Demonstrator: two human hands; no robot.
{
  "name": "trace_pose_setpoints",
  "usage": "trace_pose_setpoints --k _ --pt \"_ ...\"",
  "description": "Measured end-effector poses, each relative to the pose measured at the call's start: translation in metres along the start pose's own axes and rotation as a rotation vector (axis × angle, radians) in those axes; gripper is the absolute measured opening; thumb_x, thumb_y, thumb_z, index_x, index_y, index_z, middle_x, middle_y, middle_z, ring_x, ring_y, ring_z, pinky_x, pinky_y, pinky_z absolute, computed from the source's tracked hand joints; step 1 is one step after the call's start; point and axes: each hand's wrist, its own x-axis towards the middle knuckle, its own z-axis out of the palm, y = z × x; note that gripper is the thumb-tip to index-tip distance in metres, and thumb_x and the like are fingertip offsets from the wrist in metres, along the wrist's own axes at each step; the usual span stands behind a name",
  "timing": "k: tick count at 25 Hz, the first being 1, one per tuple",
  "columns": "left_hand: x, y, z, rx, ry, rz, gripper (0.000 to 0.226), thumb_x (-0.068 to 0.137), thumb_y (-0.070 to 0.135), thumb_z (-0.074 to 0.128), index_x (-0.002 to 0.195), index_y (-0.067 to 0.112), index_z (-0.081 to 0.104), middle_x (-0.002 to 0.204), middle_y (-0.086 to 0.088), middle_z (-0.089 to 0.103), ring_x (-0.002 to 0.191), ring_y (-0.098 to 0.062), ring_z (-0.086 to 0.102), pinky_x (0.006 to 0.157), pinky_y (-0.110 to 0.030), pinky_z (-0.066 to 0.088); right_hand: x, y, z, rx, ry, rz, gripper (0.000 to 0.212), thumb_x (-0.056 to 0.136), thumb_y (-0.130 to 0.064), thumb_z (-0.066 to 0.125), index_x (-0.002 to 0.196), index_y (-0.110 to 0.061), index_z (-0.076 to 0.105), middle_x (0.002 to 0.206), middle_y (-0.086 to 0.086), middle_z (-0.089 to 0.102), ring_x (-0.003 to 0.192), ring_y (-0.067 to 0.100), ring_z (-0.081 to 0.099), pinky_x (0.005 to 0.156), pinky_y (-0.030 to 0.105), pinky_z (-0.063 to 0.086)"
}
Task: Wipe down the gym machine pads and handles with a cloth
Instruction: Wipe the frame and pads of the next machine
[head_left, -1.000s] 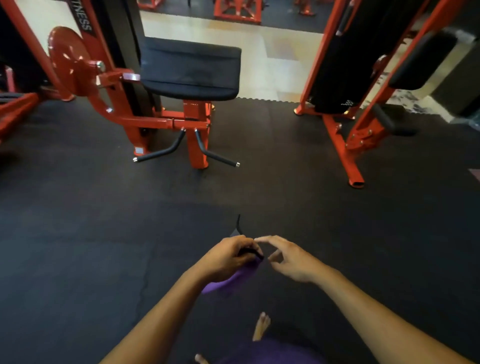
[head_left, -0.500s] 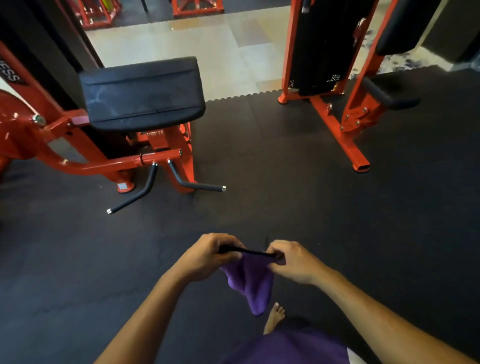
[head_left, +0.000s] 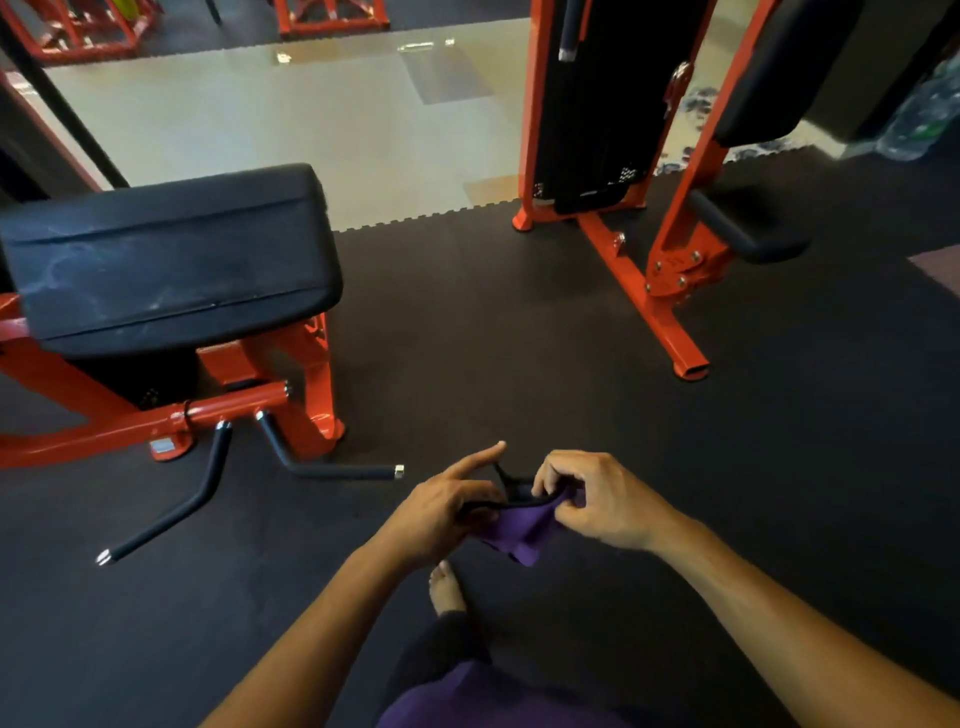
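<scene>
A purple cloth (head_left: 519, 532) with a black edge hangs bunched between my two hands, low in the middle of the view. My left hand (head_left: 441, 512) pinches its left side, with the index finger sticking out straight. My right hand (head_left: 592, 499) grips its right side with curled fingers. A black seat pad (head_left: 166, 260) on a red frame stands ahead to the left. Two black handles (head_left: 332, 470) stick out near the floor below it, the nearer tip a short way left of my left hand.
A second red machine (head_left: 639, 301) with a black weight stack and a black roller pad (head_left: 737, 228) stands at the right. Black rubber matting (head_left: 519, 338) covers the floor, with pale tiles beyond. My bare foot (head_left: 447, 587) shows below my hands.
The view has moved closer to the left machine, whose pad looks larger. The cloth, stretched flat between my hands half a second ago, is now bunched up, and my left index finger points out.
</scene>
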Motion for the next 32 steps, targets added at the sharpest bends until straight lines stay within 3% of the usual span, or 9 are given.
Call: trace_pose_setpoints --k 4,8,11,15,19,23,26,29,32 --pt "0.1 -0.023 -0.023 -0.081 -0.025 0.177 0.025 0.1 0.038 0.061 0.12 0.026 0.071 0.131 0.017 0.061 0.112 -0.002 0.062 0.091 -0.029 0.053 0.058 0.009 -0.058 -0.02 0.062 0.072 0.033 0.081 -0.002 0.06 0.08 -0.035 0.054 0.098 -0.012 0.067 0.098 0.009 0.065 0.084 0.033 0.053" --pt "0.197 -0.035 -0.048 -0.051 -0.1 0.322 0.024 0.102 0.048 0.057 0.109 0.029 0.069 0.113 0.015 0.062 0.105 -0.002 0.055 0.09 -0.023 0.046 0.091 0.037 -0.108 -0.11 0.186 0.19 0.029 0.085 -0.006 0.062 0.083 -0.033 0.049 0.119 -0.019 0.048 0.111 0.004 0.058 0.089 0.027 0.052" --pt "0.267 -0.037 -0.058 -0.066 -0.144 0.367 0.016 0.099 0.044 0.063 0.104 0.03 0.07 0.111 0.015 0.064 0.112 0.003 0.056 0.093 -0.015 0.043 0.099 0.071 -0.14 -0.207 0.178 0.281 0.021 0.084 -0.019 0.059 0.084 -0.032 0.042 0.105 -0.015 0.044 0.093 0.008 0.055 0.079 0.035 0.052" --pt "0.359 -0.021 -0.067 -0.051 -0.268 0.426 0.01 0.094 0.03 0.072 0.102 0.033 0.069 0.109 0.024 0.052 0.096 0.006 0.057 0.081 -0.011 0.046 0.112 0.128 -0.182 -0.311 0.11 0.402 0.03 0.088 -0.05 0.068 0.089 -0.033 0.043 0.095 -0.016 0.045 0.083 0.0 0.052 0.066 0.018 0.041" --pt "0.456 0.003 -0.066 -0.121 -0.271 0.394 0.016 0.082 0.024 0.084 0.094 0.025 0.073 0.096 0.013 0.067 0.087 -0.001 0.064 0.074 -0.014 0.047 0.131 0.19 -0.247 -0.152 0.388 0.358 0.024 0.09 -0.027 0.074 0.086 -0.028 0.05 0.084 -0.012 0.057 0.08 0.004 0.057 0.065 0.019 0.043" --pt "0.55 0.031 -0.073 -0.061 -0.163 0.317 0.025 0.074 0.034 0.091 0.079 0.024 0.07 0.077 0.012 0.064 0.072 -0.002 0.06 0.063 -0.019 0.043 0.145 0.239 -0.316 0.02 0.502 0.33 0.019 0.091 -0.008 0.069 0.094 -0.026 0.061 0.092 -0.013 0.066 0.09 0.006 0.066 0.078 0.026 0.053" --pt "0.611 0.048 -0.076 -0.002 -0.005 0.346 0.038 0.071 0.055 0.083 0.073 0.024 0.061 0.072 0.013 0.06 0.07 -0.001 0.056 0.061 -0.024 0.042 0.167 0.274 -0.368 0.001 0.531 0.233 0.034 0.091 0.005 0.06 0.112 -0.019 0.071 0.109 -0.018 0.069 0.107 -0.003 0.063 0.094 0.012 0.045" --pt "0.662 0.052 -0.077 -0.008 0.05 0.366 0.038 0.071 0.055 0.082 0.074 0.026 0.059 0.075 0.012 0.058 0.071 -0.003 0.056 0.061 -0.025 0.042 0.188 0.305 -0.417 -0.052 0.546 0.228 0.027 0.093 -0.001 0.06 0.109 -0.02 0.071 0.109 -0.016 0.064 0.105 -0.001 0.062 0.089 0.01 0.045" --pt "0.714 0.043 -0.085 -0.043 -0.017 0.46 0.022 0.081 0.041 0.083 0.085 0.028 0.065 0.085 0.011 0.061 0.078 -0.004 0.06 0.066 -0.023 0.047 0.214 0.338 -0.458 0.012 0.548 0.26 0.011 0.091 -0.016 0.057 0.097 -0.024 0.062 0.101 -0.009 0.06 0.091 0.01 0.065 0.077 0.028 0.057"
